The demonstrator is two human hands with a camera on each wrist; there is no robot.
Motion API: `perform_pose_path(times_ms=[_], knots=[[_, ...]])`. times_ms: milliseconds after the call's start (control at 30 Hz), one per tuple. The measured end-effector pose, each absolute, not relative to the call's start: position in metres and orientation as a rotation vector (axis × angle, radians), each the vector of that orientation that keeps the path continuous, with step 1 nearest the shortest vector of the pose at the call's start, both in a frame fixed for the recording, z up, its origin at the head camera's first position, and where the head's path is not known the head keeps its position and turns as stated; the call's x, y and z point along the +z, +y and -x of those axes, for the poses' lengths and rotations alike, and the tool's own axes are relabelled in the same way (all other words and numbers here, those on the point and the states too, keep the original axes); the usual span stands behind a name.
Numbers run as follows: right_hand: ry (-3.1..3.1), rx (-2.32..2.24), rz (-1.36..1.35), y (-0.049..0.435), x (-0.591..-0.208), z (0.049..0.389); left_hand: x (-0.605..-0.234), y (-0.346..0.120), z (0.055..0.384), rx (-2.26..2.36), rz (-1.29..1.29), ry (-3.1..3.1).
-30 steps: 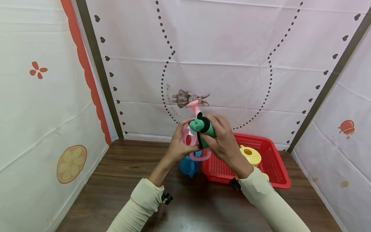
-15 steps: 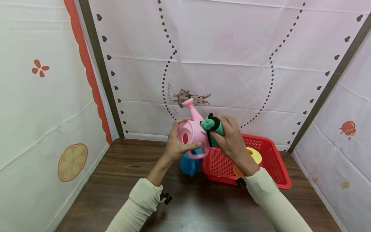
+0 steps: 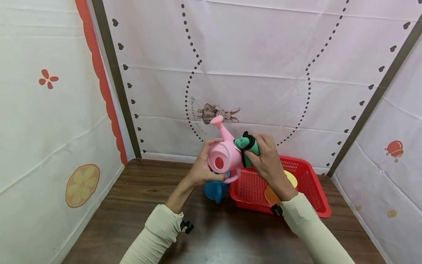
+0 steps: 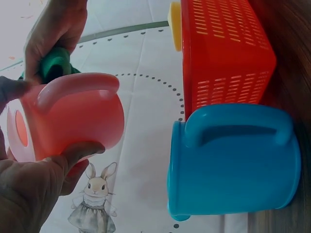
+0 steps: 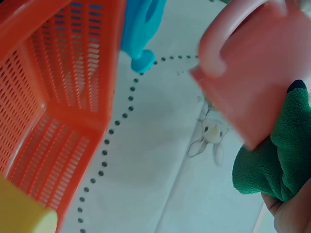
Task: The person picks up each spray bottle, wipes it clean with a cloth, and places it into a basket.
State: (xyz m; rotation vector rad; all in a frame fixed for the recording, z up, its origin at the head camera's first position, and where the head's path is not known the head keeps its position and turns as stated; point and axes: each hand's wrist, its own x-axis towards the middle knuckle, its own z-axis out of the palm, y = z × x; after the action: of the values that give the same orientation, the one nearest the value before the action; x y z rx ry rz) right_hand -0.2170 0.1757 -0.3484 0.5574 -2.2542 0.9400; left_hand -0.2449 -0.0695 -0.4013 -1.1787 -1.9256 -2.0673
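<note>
The left hand [image 3: 199, 169] grips the pink watering can [image 3: 232, 154] above the tabletop [image 3: 227, 233]; the right hand [image 3: 267, 156] pinches a green cloth [image 3: 254, 148] at its side. The can's probably light, stiff and slippery (shiny plastic, maybe); hold its fat belly [image 4: 95, 119].

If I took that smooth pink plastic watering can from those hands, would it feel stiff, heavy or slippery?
The watering can would probably feel stiff: no dent shows where the left hand grips it. It is likely light for its size, since it looks like moulded plastic. Its smooth sides could be slippery, though the looped handle should help.
</note>
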Motion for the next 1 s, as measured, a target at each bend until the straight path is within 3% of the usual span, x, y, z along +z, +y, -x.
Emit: perform_pose_path(times_ms=[433,1000], knots=[[-2.122,0.812,-0.799,0.143,-0.336,0.19,-0.404,-0.062,0.243,-2.156,1.126,-1.826],[-2.206,0.843,-0.679,0.163,-0.342,0.202,-0.404,-0.069,0.238,-2.108,0.998,-1.891]])
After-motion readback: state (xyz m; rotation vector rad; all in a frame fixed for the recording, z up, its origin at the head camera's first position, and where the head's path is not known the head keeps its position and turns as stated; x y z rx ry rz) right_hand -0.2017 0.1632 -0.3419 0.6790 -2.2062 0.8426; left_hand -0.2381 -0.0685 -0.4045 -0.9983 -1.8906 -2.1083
